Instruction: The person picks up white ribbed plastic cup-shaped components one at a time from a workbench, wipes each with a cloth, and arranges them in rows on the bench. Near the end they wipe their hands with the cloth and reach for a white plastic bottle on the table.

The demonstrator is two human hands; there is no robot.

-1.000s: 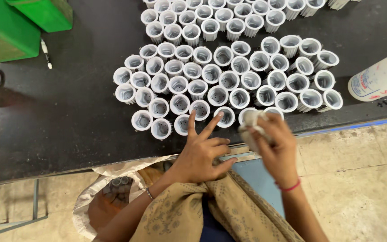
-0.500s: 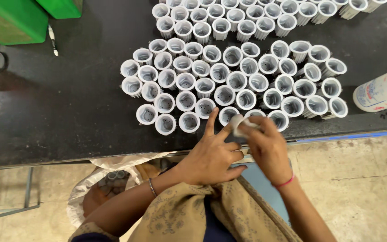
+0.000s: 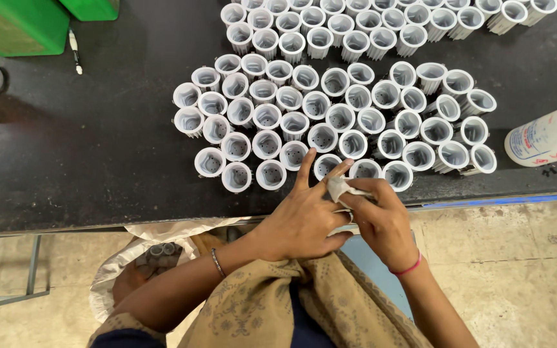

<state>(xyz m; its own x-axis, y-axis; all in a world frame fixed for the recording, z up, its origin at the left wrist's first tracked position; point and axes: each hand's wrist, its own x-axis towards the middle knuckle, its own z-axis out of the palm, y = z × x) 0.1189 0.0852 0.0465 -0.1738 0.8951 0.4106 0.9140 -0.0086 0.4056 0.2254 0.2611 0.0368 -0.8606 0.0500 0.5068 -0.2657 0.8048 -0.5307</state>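
Observation:
Both hands meet at the near edge of a black table [image 3: 98,148]. My left hand [image 3: 301,216] and my right hand [image 3: 381,222] together grip one small white ribbed cup [image 3: 341,188], partly hidden by the fingers. My left index finger sticks up toward the cups. Right in front stands a big cluster of several identical white cups [image 3: 330,119], open ends up. A second batch of white cups [image 3: 356,29] fills the far side.
A white cylindrical bottle [image 3: 549,136] lies at the table's right edge. Green boxes [image 3: 17,26] stand at the far left with a pen [image 3: 73,48] beside them. A sack holding more cups [image 3: 156,254] sits under the table edge, left of my lap.
The view has drifted so the cups sit further right and lower. My hands have closed in together on the one cup near the table edge.

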